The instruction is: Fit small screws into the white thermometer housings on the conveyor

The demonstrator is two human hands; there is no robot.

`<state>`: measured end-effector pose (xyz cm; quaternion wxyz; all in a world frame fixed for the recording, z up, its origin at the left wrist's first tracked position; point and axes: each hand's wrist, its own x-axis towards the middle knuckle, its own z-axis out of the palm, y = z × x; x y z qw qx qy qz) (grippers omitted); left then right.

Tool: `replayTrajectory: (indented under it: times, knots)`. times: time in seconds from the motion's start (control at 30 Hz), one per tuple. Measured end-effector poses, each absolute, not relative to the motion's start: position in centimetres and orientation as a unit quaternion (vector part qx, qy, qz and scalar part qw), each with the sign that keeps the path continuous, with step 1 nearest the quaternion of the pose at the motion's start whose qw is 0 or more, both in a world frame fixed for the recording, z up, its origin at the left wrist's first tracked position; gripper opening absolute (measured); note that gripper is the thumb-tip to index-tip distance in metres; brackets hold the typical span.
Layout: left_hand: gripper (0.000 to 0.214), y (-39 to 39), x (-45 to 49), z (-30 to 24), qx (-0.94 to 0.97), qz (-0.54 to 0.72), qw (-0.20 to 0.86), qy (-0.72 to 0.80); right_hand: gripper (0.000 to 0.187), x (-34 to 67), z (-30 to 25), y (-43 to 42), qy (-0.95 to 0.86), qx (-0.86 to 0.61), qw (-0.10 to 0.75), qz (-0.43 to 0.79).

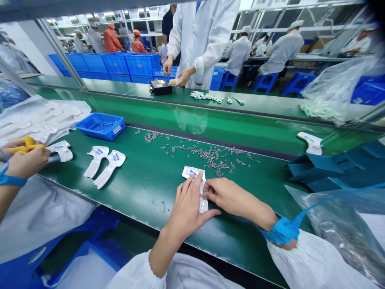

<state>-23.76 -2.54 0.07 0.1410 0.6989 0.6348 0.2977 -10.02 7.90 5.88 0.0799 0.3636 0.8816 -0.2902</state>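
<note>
A white plastic handle-shaped shell (202,204) with blue parts at its top end lies on the green work surface in front of me. My left hand (188,204) rests over it, fingers stretched out along the shell and thumb pointing off to the right. At the shell's right edge, my right hand (225,194) is closed in a pinch; what its fingertips hold, if anything, is hidden. A blue band with a cord circles my right wrist. Just beyond both hands spreads a scatter of small metal screws (210,156).
Two similar white shells (111,164) lie to the left, near a blue tray (104,129) of blue parts. A co-worker's hands (27,158) hold a yellow tool at far left. Blue-green bins (325,164) and a clear plastic bag (339,237) stand on the right.
</note>
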Motion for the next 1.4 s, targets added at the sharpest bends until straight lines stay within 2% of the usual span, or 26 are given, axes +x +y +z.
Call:
replayTrajectory:
  times: [0.07, 0.23, 0.43, 0.5, 0.57, 0.63, 0.7, 0.8, 0.93, 1.03, 1.17, 1.3, 1.4]
  knots:
    - [0.123, -2.4, -23.7, 0.0, 0.701, 0.295, 0.141, 0.634, 0.01, -10.2, 5.7, 8.2, 0.874, 0.383, 0.089, -0.286]
    - [0.124, -2.2, -23.8, 0.2, 0.699, 0.282, 0.146, 0.64, 0.017, -10.6, 5.1, 9.2, 0.867, 0.373, 0.086, -0.319]
    - [0.107, -4.1, -25.5, 1.4, 0.698, 0.259, 0.185, 0.642, 0.02, -8.4, 5.8, 10.1, 0.832, 0.342, -0.036, -0.436]
    - [0.098, -4.8, -25.5, 1.3, 0.676, 0.272, 0.143, 0.67, 0.023, -6.3, 5.7, 11.3, 0.836, 0.377, -0.086, -0.389]
    - [0.091, -4.9, -24.8, 0.7, 0.641, 0.287, 0.075, 0.708, 0.022, -4.0, 4.8, 13.1, 0.846, 0.44, -0.125, -0.273]
    - [0.085, -4.5, -23.9, -0.1, 0.618, 0.279, 0.01, 0.735, 0.023, -1.8, 3.2, 14.9, 0.84, 0.508, -0.143, -0.129]
    - [0.08, -3.9, -23.3, -0.9, 0.616, 0.257, -0.03, 0.744, 0.028, -0.4, 1.4, 16.2, 0.822, 0.547, -0.151, -0.036]
    - [0.072, -3.3, -23.9, -1.3, 0.628, 0.255, -0.048, 0.734, 0.033, 0.3, -0.5, 17.1, 0.813, 0.561, -0.154, -0.014]
    - [0.072, -1.8, -26.4, 0.5, 0.642, 0.306, -0.03, 0.702, 0.034, 0.0, -1.3, 17.1, 0.815, 0.556, -0.158, -0.039]
    - [0.074, 2.6, -27.4, 3.2, 0.664, 0.331, -0.028, 0.67, 0.035, -0.1, -1.2, 17.1, 0.815, 0.553, -0.165, -0.057]
    - [0.075, 13.2, -26.2, 5.6, 0.705, 0.305, -0.021, 0.64, 0.032, -0.1, -1.2, 17.2, 0.819, 0.541, -0.172, -0.079]
    - [0.058, 23.4, -23.8, 5.4, 0.702, 0.289, -0.001, 0.651, 0.031, 0.0, -0.7, 16.9, 0.823, 0.534, -0.172, -0.086]
    - [0.044, 27.4, -21.9, 5.0, 0.69, 0.279, 0.015, 0.668, 0.032, -0.1, -0.4, 16.7, 0.83, 0.523, -0.176, -0.077]
